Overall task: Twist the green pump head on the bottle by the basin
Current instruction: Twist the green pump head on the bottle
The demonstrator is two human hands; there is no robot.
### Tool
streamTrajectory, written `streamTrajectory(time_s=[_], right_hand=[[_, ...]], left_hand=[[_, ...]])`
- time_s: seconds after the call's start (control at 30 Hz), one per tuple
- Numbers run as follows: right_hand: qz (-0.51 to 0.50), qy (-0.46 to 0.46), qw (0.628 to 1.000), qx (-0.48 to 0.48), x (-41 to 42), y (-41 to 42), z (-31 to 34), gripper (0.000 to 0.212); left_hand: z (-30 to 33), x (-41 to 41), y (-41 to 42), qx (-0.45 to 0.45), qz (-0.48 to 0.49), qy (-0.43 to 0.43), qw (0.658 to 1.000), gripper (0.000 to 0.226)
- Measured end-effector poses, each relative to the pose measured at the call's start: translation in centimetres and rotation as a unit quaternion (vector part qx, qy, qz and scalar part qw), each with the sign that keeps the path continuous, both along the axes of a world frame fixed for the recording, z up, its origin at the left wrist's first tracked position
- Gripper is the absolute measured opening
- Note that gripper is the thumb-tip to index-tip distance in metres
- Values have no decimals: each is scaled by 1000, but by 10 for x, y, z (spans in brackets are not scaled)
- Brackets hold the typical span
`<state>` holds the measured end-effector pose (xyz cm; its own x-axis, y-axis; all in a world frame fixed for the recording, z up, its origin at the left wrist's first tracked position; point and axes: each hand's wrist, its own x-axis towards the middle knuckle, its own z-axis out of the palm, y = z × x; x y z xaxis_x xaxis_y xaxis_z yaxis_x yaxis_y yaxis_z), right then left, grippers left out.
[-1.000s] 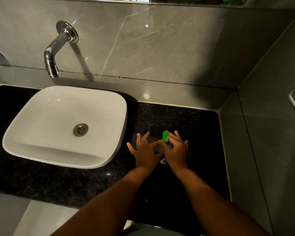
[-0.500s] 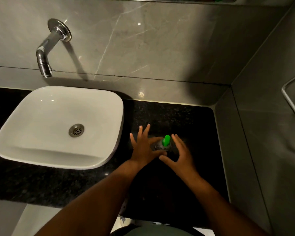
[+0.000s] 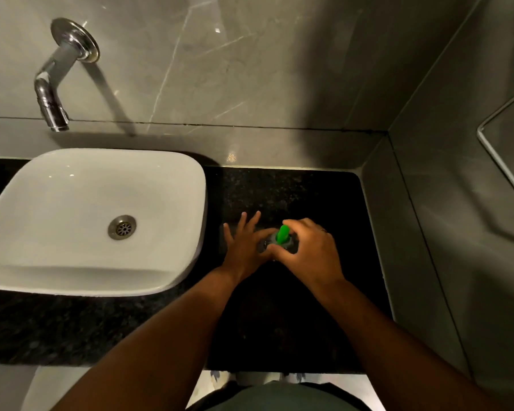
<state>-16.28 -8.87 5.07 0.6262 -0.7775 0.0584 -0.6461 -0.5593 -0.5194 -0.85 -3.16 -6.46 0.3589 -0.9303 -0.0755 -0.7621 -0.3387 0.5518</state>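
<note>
A clear bottle (image 3: 264,244) with a green pump head (image 3: 282,234) stands on the black granite counter (image 3: 294,197), right of the white basin (image 3: 27,185). My left hand (image 3: 244,247) presses against the bottle's left side, thumb around its body and fingers spread toward the wall. My right hand (image 3: 312,250) curls around the bottle's top from the right, thumb in front and fingers behind the green pump head. Most of the bottle's body is hidden by both hands.
A chrome tap (image 3: 52,93) sticks out of the grey marble wall above the basin. A grey side wall (image 3: 428,232) closes the counter on the right, with a metal rail (image 3: 499,155) on it. The counter's front edge runs below my forearms.
My right hand has moved back in from open beside the bottle and closed around the pump head. My left hand stays on the bottle's left side.
</note>
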Motion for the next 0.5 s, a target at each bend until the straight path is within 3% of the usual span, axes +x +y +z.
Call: streamTrajectory(time_s=[0.4,0.5], right_hand=[[62,52,997,17,-6,-12,7,55],[67,48,996,20,-6,-13,7,54]], left_hand=[[6,-5,5,-13,11,0,1000,70],[9,-8,7,-14,20,10,1000,62]])
